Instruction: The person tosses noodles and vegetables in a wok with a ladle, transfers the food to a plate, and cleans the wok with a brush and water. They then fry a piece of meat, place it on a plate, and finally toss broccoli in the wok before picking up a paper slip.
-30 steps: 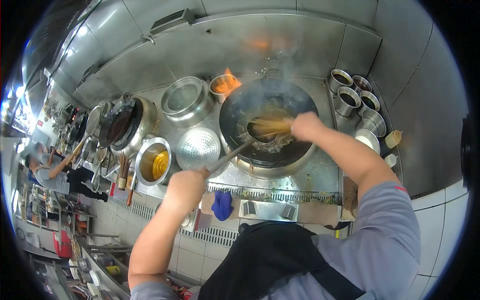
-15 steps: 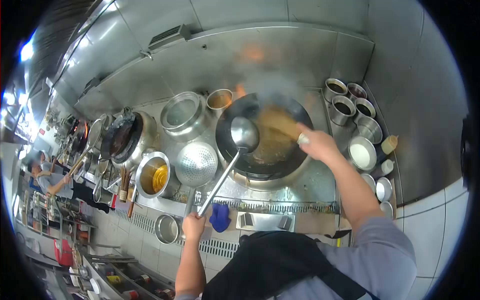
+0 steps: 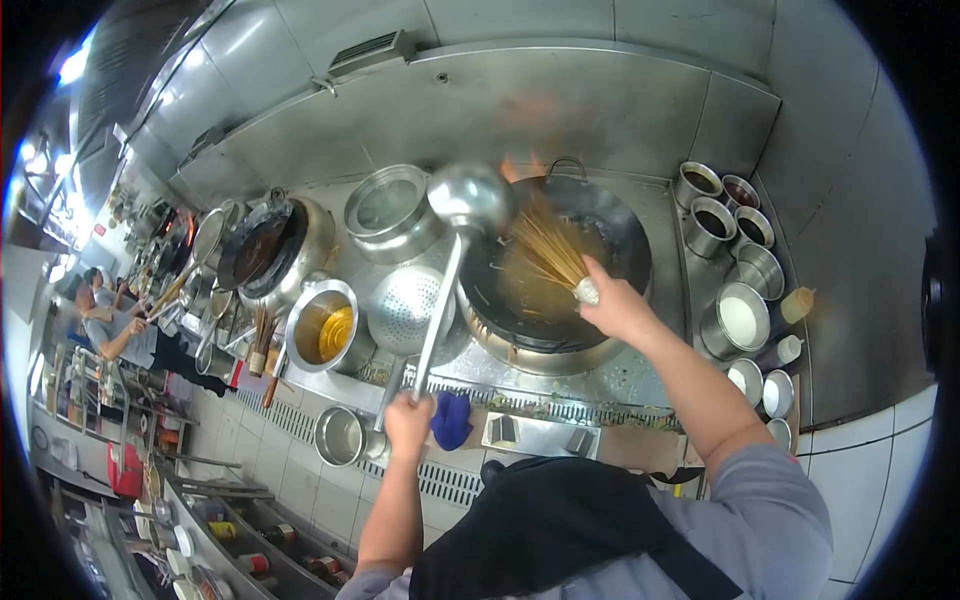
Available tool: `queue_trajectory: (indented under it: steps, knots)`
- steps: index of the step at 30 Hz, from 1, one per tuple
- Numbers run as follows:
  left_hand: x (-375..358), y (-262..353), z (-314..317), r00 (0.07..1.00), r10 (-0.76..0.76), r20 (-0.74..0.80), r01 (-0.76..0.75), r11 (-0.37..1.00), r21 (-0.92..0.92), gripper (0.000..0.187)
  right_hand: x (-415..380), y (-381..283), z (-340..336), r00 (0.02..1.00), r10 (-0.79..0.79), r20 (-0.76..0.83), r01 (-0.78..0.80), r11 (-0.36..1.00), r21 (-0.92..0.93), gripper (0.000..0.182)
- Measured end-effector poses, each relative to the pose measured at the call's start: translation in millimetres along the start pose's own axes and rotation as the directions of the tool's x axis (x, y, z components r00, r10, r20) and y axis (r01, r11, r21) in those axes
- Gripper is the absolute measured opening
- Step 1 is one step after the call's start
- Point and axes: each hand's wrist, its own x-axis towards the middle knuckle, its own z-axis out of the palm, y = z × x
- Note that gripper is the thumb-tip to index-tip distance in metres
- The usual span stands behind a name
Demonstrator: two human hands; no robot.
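A dark wok sits on the burner with murky liquid in its bottom. My right hand is closed around the bound end of a bamboo wok brush, whose bristles spread down into the wok. In my left hand is the long handle of a steel ladle. The ladle's bowl is raised over the wok's left rim and looks slightly blurred. Below the ladle's shaft lies a perforated strainer, its handle passing close by my left hand.
Left of the strainer stand a pot of yellow oil and a lidded steel pot. Sauce containers line the right side. A blue cloth lies at the front edge. Flames show behind the wok. Another person stands far left.
The ladle has lifted from inside the wok to above its left rim. The brush, blurred before, now shows distinct bristles. The whole view has shifted slightly.
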Motion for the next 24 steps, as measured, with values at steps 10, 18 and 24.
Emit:
queue_trajectory:
  steps: [10, 18, 24]
  knots:
    - [-7, 20, -77, 0.987, 0.154, 0.049, -0.139, 0.962, -0.234, 0.026, 28, -72, 32, 0.902, -0.334, 0.274, 0.417, 0.84, -0.348, 0.028]
    - [-46, -29, -58, 0.978, -0.149, 0.149, 0.155, 0.988, -0.028, 0.037, 53, -94, 65, 0.88, -0.333, 0.339, 0.475, 0.629, -0.615, 0.022]
    - [-49, -55, -47, 0.983, -0.151, 0.102, 0.14, 0.984, 0.11, 0.026, 142, -40, 62, 0.997, 0.068, 0.037, -0.036, 0.831, -0.555, 0.025]
